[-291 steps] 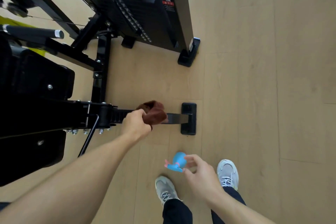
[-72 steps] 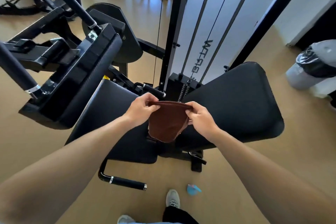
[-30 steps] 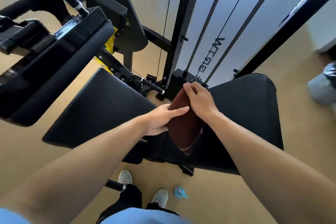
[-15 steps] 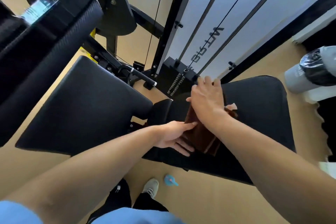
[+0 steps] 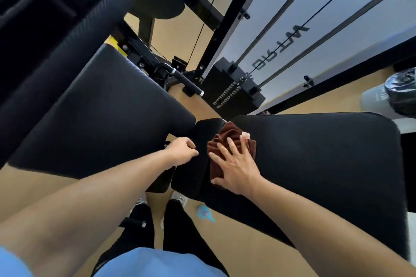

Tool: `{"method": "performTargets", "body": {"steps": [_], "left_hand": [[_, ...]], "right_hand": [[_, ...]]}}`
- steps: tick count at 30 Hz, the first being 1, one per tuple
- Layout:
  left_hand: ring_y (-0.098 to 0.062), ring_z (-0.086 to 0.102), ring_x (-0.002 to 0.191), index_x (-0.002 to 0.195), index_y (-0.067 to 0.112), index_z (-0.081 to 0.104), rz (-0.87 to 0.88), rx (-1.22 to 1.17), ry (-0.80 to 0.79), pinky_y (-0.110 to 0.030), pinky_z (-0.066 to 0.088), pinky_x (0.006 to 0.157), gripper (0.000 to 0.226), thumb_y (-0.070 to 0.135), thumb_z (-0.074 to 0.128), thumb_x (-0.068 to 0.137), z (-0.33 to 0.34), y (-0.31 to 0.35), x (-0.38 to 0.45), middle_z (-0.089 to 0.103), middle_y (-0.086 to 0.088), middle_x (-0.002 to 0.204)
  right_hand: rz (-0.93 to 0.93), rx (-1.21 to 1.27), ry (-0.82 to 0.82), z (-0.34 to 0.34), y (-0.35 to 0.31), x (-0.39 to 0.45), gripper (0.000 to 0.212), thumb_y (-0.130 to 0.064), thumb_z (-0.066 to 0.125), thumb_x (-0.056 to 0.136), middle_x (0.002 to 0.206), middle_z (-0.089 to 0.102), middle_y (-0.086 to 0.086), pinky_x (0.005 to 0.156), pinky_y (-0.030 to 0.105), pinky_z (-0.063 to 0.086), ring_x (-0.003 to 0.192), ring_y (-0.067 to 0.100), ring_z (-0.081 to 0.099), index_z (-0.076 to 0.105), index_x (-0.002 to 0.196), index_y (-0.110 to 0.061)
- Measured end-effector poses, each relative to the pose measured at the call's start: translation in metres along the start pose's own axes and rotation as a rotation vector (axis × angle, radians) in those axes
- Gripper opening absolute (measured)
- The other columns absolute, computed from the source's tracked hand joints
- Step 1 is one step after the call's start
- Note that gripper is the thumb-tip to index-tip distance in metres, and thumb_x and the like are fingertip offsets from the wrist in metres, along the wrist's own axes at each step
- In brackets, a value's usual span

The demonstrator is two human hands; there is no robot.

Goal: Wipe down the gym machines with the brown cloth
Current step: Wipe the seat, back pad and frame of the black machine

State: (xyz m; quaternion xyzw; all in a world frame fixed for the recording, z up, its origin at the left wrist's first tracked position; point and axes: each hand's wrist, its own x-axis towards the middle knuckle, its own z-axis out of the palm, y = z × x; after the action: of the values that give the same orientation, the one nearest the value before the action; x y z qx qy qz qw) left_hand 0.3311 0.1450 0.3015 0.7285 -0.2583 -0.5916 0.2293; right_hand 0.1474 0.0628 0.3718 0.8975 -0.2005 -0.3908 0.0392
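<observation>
Head view, looking steeply down over a black gym machine on a tan wooden floor (image 5: 236, 247). Two bare forearms reach in from the bottom of the frame.

The right hand (image 5: 236, 167) lies flat, fingers straight and spread, pressing the brown cloth (image 5: 227, 139) onto the near left edge of a wide black pad (image 5: 326, 164). The cloth is bunched, part of it poking out beyond the fingertips and part running under the palm. A small pale tag shows at its far edge.

The left hand (image 5: 181, 152) is just left of the cloth, not touching it. Its fingers are curled in loosely with the thumb against them; its grip holds nothing that can be seen. It hovers over the gap between the wide pad and a second long black pad (image 5: 101, 119) slanting off to the left. A narrow black pad (image 5: 195, 155) sits between the two hands.

Above the long pad, a thick black roller (image 5: 67, 18) crosses the upper left corner, blurred. Behind the pads stands the weight stack (image 5: 234, 92), with steel guide rods (image 5: 270, 29) and a cable rising from it in front of a pale panel with dark lettering. A short black handle (image 5: 186, 82) with silver ends sticks out near the stack.

On the floor below the wide pad lies a small blue object (image 5: 206, 213) with a pink part. Beside it are the person's white shoes (image 5: 179, 198) and dark trousers. A light blue shirt fills the bottom edge. At the far right edge is a grey bin (image 5: 378, 101) with a black liner.
</observation>
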Motion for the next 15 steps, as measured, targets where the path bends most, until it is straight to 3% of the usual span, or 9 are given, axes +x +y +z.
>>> {"method": "performTargets", "body": {"steps": [7,13,15], "left_hand": [[-0.018,0.063,0.104,0.119,0.026,0.063,-0.061,0.093,0.137,-0.039,0.053,0.095,0.027,0.034,0.065,0.093,-0.048,-0.025,0.023,0.067,0.004,0.114],[-0.020,0.062,0.107,0.121,0.026,0.063,-0.180,0.051,0.182,-0.037,0.052,0.095,0.031,0.035,0.066,0.092,-0.046,-0.065,0.043,0.067,0.002,0.116],[-0.021,0.062,0.107,0.120,0.026,0.063,-0.210,0.032,0.186,-0.039,0.052,0.097,0.030,0.035,0.066,0.092,-0.037,-0.074,0.045,0.067,0.001,0.118]], "right_hand": [[0.076,-0.054,-0.047,-0.017,0.036,0.108,0.082,-0.078,0.034,0.092,0.170,0.018,0.009,0.117,0.071,-0.004,0.156,0.043,0.007,0.025,0.160,-0.032],[-0.236,-0.059,-0.110,0.019,-0.017,0.151,0.057,-0.059,0.032,0.101,0.168,0.025,0.006,0.122,0.060,0.003,0.153,0.039,0.020,0.050,0.149,-0.032],[-0.380,-0.042,-0.158,0.037,-0.051,0.142,0.056,-0.056,0.034,0.101,0.165,0.033,0.004,0.123,0.056,0.007,0.149,0.036,0.030,0.046,0.151,-0.032]]}}
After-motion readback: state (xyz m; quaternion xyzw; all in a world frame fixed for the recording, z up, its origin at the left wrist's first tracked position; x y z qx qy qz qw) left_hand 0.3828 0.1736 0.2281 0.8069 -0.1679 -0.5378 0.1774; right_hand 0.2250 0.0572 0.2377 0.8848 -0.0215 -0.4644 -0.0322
